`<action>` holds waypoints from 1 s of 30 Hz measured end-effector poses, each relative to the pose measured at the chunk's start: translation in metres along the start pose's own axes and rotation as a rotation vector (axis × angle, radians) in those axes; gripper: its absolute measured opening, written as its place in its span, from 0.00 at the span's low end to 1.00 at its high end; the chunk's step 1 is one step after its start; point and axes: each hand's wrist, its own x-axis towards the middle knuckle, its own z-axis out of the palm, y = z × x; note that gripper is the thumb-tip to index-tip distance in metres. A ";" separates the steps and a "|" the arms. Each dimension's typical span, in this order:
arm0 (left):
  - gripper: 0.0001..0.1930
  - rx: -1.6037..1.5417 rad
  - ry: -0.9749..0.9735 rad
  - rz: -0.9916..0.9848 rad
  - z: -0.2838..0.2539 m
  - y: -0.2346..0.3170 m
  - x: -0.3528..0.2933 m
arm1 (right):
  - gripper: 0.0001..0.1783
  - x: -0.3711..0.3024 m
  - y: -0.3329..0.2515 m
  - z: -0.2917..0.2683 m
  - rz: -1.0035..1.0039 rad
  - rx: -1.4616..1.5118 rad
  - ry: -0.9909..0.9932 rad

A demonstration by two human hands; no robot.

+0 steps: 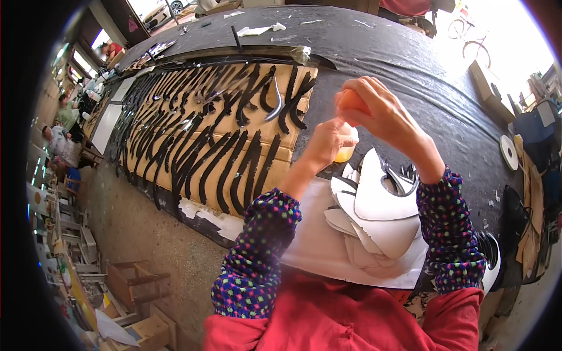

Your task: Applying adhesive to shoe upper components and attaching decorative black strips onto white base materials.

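Note:
My right hand [377, 108] is closed around an orange rounded thing [353, 105], whose exact kind I cannot make out. Just below it, my left hand [329, 143] has its thumb and fingers closed on the upper part of a yellowish container [345, 153]; the hand hides most of its top. Both hands are close together above the dark-covered table. Nearer to me, white curved cut pieces [389, 202] lie in an overlapping pile on a white sheet [307, 248]. Some pieces show a black edge and a rounded cutout.
Many black curved strips [225, 167] lie in rows on a cardboard sheet [301, 108] to the left. A silvery curved piece [274, 104] rests among them. A white tape roll [508, 152] is at the right. Wooden stools [137, 281] stand on the floor, lower left.

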 end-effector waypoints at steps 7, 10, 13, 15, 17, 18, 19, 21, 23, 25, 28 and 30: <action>0.15 -0.253 0.042 0.007 0.009 -0.003 0.003 | 0.10 0.024 -0.069 -0.018 0.205 0.204 0.366; 0.14 0.024 -0.001 0.043 0.004 -0.001 0.005 | 0.13 0.048 -0.077 -0.074 -0.033 0.294 0.652; 0.18 -0.030 -0.002 0.028 0.002 0.002 0.001 | 0.13 0.051 -0.027 -0.079 0.187 -0.108 0.717; 0.25 0.054 0.070 0.107 0.002 0.001 -0.004 | 0.14 0.019 0.024 -0.043 0.546 0.301 0.537; 0.29 0.015 0.143 0.088 0.003 0.001 -0.010 | 0.13 -0.026 0.071 0.006 0.685 0.069 0.439; 0.32 -0.019 0.175 0.039 0.002 0.002 -0.012 | 0.15 -0.050 0.088 0.029 0.527 -0.066 0.427; 0.31 -0.077 0.213 0.052 0.001 0.003 -0.014 | 0.17 -0.069 0.101 0.047 0.530 -0.216 0.391; 0.31 -0.171 0.273 -0.001 0.000 0.007 -0.019 | 0.19 -0.095 0.113 0.064 0.632 0.152 0.180; 0.25 -0.088 0.420 0.015 0.002 0.015 -0.026 | 0.23 -0.098 0.110 0.059 0.783 0.406 0.066; 0.22 -0.022 0.567 0.008 0.013 0.028 -0.039 | 0.27 -0.089 0.102 0.042 0.853 0.599 0.051; 0.15 -0.061 0.586 0.082 0.047 0.052 -0.062 | 0.34 -0.072 0.098 0.016 0.833 0.241 0.080; 0.14 -0.118 0.439 0.131 0.074 0.066 -0.075 | 0.37 -0.068 0.103 0.004 0.826 -0.059 0.067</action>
